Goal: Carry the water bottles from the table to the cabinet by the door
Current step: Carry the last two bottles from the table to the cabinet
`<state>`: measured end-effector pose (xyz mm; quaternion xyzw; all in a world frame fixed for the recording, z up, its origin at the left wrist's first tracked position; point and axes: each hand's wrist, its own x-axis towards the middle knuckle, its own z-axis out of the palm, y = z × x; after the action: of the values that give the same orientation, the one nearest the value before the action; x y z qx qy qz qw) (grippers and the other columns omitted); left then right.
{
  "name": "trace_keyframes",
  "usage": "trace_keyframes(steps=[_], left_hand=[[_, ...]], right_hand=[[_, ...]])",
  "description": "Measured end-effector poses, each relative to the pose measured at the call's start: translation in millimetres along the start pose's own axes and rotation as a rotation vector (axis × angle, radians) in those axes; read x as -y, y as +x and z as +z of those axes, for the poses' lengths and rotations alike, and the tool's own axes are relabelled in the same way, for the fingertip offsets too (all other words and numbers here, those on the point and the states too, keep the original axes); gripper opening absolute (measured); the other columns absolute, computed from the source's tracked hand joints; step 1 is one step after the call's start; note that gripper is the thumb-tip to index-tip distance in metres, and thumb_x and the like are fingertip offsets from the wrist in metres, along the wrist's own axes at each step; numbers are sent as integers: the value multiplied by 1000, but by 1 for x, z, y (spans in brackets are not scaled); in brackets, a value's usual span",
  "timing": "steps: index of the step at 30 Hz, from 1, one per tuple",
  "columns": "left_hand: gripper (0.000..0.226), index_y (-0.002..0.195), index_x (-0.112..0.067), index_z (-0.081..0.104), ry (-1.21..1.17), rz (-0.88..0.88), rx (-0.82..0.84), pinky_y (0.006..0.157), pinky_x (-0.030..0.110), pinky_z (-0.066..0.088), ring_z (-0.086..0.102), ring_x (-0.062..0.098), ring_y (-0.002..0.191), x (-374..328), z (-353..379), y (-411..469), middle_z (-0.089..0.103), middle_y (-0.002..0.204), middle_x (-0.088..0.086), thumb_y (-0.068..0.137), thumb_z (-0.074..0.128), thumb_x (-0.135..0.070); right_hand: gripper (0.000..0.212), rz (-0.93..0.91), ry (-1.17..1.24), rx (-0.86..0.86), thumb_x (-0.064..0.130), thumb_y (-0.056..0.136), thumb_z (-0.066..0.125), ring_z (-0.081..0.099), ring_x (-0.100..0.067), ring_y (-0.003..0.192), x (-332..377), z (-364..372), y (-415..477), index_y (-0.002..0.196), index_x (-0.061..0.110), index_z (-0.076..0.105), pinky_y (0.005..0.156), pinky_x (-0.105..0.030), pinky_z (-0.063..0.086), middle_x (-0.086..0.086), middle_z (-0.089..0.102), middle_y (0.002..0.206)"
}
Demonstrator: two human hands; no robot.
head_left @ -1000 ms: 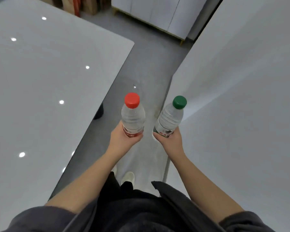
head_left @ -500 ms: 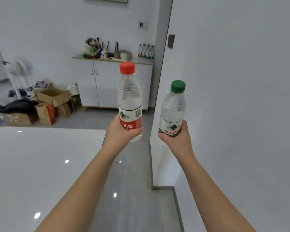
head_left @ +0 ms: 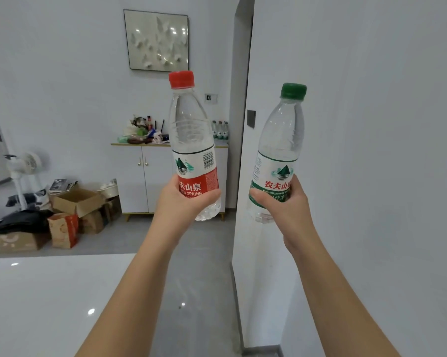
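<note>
Both hands are raised in front of the person, each wrapped round a bottle: the left hand (head_left: 181, 206) grips the red-capped bottle (head_left: 191, 140) low on its label, and the right hand (head_left: 288, 210) grips the green-capped bottle (head_left: 279, 143) in the same way. The red-capped one stands close to upright, the green-capped one leans slightly to the left at its base. Both are capped, look full, and are held in the air, apart from each other and clear of the white tabletop (head_left: 49, 292) at lower left. The white cabinet (head_left: 132, 181) stands across the grey floor (head_left: 199, 279), against the far wall and just beside the white wall corner (head_left: 346, 150) on the right. Its top carries clutter and a small row of green-capped bottles (head_left: 219, 130) at its right end. Cardboard boxes (head_left: 75, 202) sit on the floor to its left. By this showing, the pick-up is done and the carry is partly done: the walk to the cabinet and setting both bottles on its top are left. Whether more bottles wait on the tabletop cannot be told, as only part of it shows.
</note>
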<state>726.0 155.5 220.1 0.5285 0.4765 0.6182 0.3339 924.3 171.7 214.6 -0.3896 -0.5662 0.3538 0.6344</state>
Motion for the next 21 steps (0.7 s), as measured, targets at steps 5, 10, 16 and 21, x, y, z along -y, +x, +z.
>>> trace_keyframes(steps=[5, 10, 16, 21], left_hand=[[48, 108, -29, 64, -24, 23, 2, 77, 27, 55, 72, 10, 91, -8, -8, 11, 75, 96, -9, 68, 87, -16], [48, 108, -33, 62, 2, 58, 16, 75, 24, 53, 70, 8, 92, -12, -15, 25, 73, 99, -10, 69, 87, -20], [44, 101, -36, 61, -1, 67, 13, 71, 19, 51, 69, 2, 87, -9, -19, 49, 73, 96, -14, 70, 87, -20], [47, 107, -33, 63, -6, 52, -10, 73, 21, 53, 70, 3, 88, 3, -17, 77, 74, 97, -13, 69, 87, -22]], right_hand=[[46, -17, 20, 16, 7, 76, 81, 68, 2, 91, 6, 12, 8, 110, 29, 59, 67, -12, 53, 13, 71, 105], [48, -15, 25, 25, 7, 76, 81, 69, 0, 94, 3, 29, 18, 113, 28, 59, 70, -14, 53, 12, 71, 107], [49, 9, -8, 31, 11, 75, 82, 67, -2, 98, -4, 46, 37, 113, 31, 58, 74, -18, 52, 13, 70, 109], [49, 24, -30, 25, 11, 75, 83, 67, 2, 96, -19, 55, 64, 110, 33, 57, 74, -17, 52, 15, 70, 107]])
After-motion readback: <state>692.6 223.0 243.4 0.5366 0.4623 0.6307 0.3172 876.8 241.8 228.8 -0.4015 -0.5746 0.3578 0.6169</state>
